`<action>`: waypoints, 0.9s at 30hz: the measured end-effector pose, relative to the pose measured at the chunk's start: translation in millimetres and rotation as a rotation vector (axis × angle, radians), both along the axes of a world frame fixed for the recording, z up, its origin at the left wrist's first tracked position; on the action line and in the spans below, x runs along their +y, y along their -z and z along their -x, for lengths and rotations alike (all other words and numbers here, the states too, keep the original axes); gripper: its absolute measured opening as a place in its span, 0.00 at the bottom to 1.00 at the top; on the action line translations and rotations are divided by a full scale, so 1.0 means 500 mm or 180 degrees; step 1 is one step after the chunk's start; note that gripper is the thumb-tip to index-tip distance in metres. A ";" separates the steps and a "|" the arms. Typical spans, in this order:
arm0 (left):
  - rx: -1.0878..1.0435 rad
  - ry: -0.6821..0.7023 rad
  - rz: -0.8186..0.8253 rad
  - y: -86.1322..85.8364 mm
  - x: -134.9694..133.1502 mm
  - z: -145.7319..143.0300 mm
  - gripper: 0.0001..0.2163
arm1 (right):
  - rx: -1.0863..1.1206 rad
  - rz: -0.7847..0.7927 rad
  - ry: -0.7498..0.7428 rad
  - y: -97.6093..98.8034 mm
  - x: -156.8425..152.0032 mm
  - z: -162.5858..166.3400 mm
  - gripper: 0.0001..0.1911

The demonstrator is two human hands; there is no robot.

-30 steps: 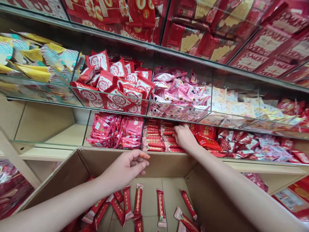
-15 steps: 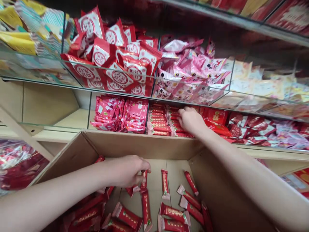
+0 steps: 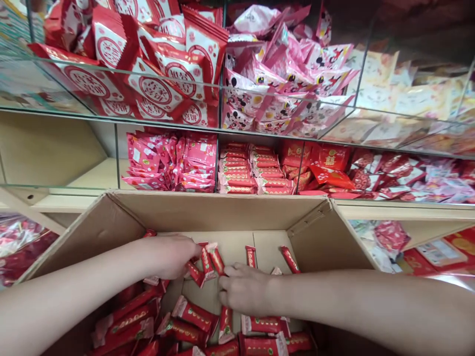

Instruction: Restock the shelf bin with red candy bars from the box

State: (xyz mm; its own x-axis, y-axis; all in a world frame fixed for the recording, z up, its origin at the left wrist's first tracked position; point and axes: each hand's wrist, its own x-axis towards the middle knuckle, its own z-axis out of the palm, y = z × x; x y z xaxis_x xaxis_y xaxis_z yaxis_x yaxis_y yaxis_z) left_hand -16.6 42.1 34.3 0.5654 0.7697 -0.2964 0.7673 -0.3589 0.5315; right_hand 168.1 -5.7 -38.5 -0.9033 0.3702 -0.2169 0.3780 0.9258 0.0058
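Observation:
Inside a deep cardboard box (image 3: 208,210) lie many red wrapped snack bars (image 3: 195,316) with pink ends and gold print. My left hand (image 3: 174,257) is closed at the box's left, its fingertips on a red wrapped snack bar (image 3: 195,274); another bar (image 3: 207,262) lies against it. My right hand (image 3: 247,289) reaches in from the right, its curled fingers on the lower end of a tilted snack bar (image 3: 215,258). One more bar (image 3: 225,326) shows partly under that hand. My palms hide other bars.
Behind the box, a shelf bin holds neat stacks of the same bars (image 3: 237,175). Beside it are pink packets (image 3: 148,160) and red packets (image 3: 332,165). A clear-fronted shelf (image 3: 218,129) above carries red-and-white packets (image 3: 156,91) and pink cartoon packets (image 3: 267,94).
My right hand has come down from the shelf bin into the box, near my left hand. My left hand has shifted slightly left. The view has moved closer to the shelf.

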 end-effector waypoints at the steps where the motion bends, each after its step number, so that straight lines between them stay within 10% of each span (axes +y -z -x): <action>1: 0.0253 0.0113 0.0001 -0.007 0.000 0.000 0.05 | 0.0004 -0.0037 0.0023 0.011 -0.002 -0.005 0.04; 6: 0.0735 0.0438 0.0132 -0.040 0.002 -0.008 0.07 | -0.0198 0.0103 0.0059 -0.017 0.021 -0.004 0.03; 16: -0.1286 -0.0131 -0.0134 -0.109 0.007 -0.013 0.17 | 0.2064 0.1143 0.1432 -0.263 0.086 -0.082 0.10; 27: -0.1749 -0.0812 -0.0107 -0.118 -0.005 -0.024 0.16 | 0.3398 0.1959 0.1984 -0.249 0.082 -0.093 0.10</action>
State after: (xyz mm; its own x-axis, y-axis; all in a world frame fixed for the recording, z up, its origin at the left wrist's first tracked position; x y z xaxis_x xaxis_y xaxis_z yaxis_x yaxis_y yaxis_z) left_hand -4.7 39.6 93.1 0.4253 0.9050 0.0135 0.4478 -0.2233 0.8658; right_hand 214.5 35.1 85.9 -0.4556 0.8686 0.1945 0.2893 0.3512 -0.8905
